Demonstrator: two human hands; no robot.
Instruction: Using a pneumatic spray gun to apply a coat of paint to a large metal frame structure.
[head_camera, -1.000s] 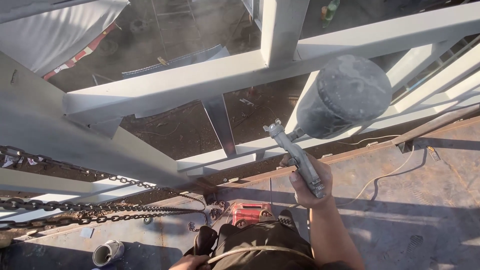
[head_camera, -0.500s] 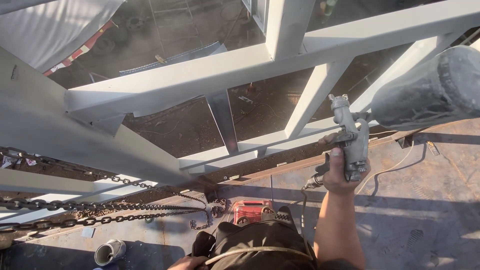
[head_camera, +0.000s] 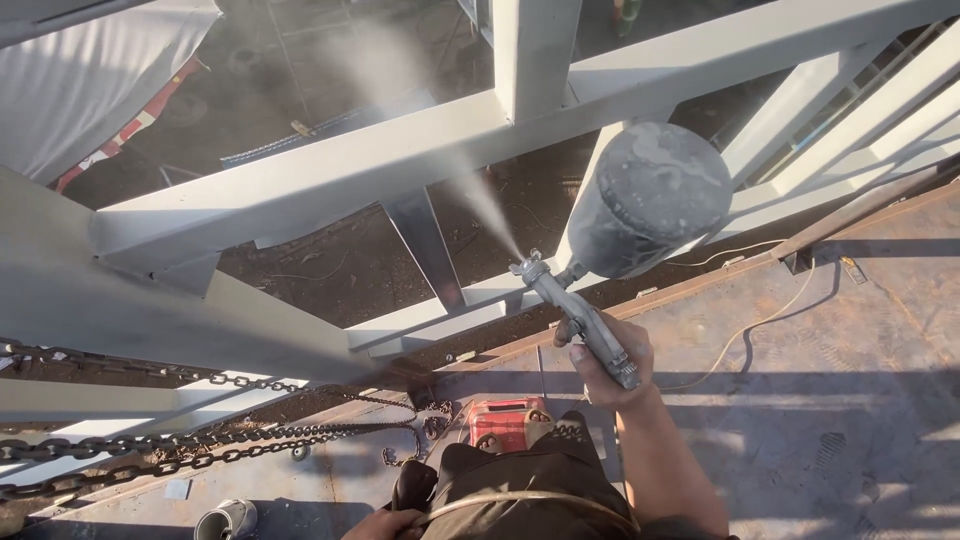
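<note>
while the camera looks down past the person's own lap, the left hand (head_camera: 385, 523) shows only as a sliver at the bottom edge, resting near the dark trousers (head_camera: 520, 480); whether it is clenched or loose i cannot tell, since most of it is cut off. just beyond the knees a small red box (head_camera: 505, 422) sits on the steel deck (head_camera: 850, 400), with rusty chains (head_camera: 200, 450) trailing off to the left of it.

up from there, the right hand (head_camera: 608, 362) is wrapped firmly around the grip of a spray gun (head_camera: 575, 310), fingers closed on the handle. the gun's long axis runs from the hand up and to the left, ending at the nozzle (head_camera: 527, 266), so the tool points away from the body toward the upper left. its grey paint cup (head_camera: 650, 200) rises up and to the right of the nozzle, tilted over the hand.

farther out, a cone of mist (head_camera: 480, 200) fans from the nozzle, widening up and left toward the grey steel beam (head_camera: 400, 160) that crosses the view on a diagonal. the beam lies ahead of the gun and apart from it, its length running roughly crosswise to the gun's axis. the right hand is by far the nearer one to the beam. beyond the frame members, dark ground (head_camera: 330, 270) lies well below.
</note>
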